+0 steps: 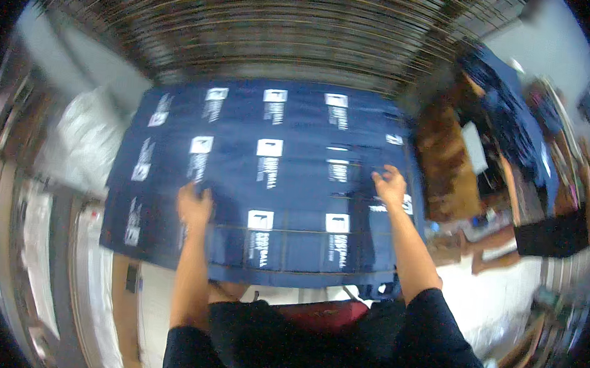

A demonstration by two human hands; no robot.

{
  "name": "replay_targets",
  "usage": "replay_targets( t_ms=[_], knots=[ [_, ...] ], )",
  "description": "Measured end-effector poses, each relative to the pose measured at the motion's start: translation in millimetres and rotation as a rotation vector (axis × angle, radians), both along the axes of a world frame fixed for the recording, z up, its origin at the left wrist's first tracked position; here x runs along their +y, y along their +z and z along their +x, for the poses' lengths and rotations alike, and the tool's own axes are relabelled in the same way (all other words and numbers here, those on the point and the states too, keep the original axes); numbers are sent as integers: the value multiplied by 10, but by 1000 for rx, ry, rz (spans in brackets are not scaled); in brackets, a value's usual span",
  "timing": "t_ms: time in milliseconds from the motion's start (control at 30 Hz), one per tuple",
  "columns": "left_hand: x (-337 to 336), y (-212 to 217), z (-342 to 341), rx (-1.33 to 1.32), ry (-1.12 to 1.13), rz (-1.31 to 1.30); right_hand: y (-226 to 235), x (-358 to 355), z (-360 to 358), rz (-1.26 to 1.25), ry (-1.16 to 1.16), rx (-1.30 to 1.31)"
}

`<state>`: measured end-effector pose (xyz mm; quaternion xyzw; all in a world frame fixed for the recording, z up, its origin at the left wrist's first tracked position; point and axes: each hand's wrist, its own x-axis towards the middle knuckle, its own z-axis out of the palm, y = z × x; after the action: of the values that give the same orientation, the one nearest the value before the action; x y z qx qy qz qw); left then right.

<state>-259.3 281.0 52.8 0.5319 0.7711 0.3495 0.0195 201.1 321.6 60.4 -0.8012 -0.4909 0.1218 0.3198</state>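
A dark blue sheet (237, 180), seemingly cloth, with rows of white printed blocks, covers the work table before me. Over its left half is my left hand (194, 204), thumb and fingers apart, nothing visible in it. My right hand (389, 185) is over the right part, its fingers loosely bent and spread, also with nothing visible in the grip. Whether either hand touches the sheet, I cannot tell. Thin dark lines mark the sheet left of my right hand, and faint lines cross its near part.
Rows of thin rods (271, 32) span the far side. A crumpled whitish plastic bundle (89, 139) lies to the left. At right are a brown board (450, 167), hanging dark blue cloth (512, 117) and another person's bare legs (498, 256). Something red (323, 314) is by my lap.
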Motion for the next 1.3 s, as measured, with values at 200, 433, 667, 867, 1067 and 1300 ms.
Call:
replay_targets(
  t_ms=[200,433,667,867,1067,1300],
  knots=[
    [-951,274,148,-307,-96,183,1106,-728,652,420,87,-152],
    [-2188,221,1082,-573,-267,7,2370,-1533,2947,533,-577,-755],
    [-2425,440,1430,-540,-428,-55,2200,-1148,4013,70,-687,-642],
    [-2368,867,1655,-450,-423,-97,2523,-1054,4079,154,-792,-680],
    [-2171,1059,2011,-414,-489,96,3607,-1575,3838,886,-621,-911],
    [-1484,1530,2457,-601,-651,364,5135,-1976,3059,1197,205,-413]
  ],
)
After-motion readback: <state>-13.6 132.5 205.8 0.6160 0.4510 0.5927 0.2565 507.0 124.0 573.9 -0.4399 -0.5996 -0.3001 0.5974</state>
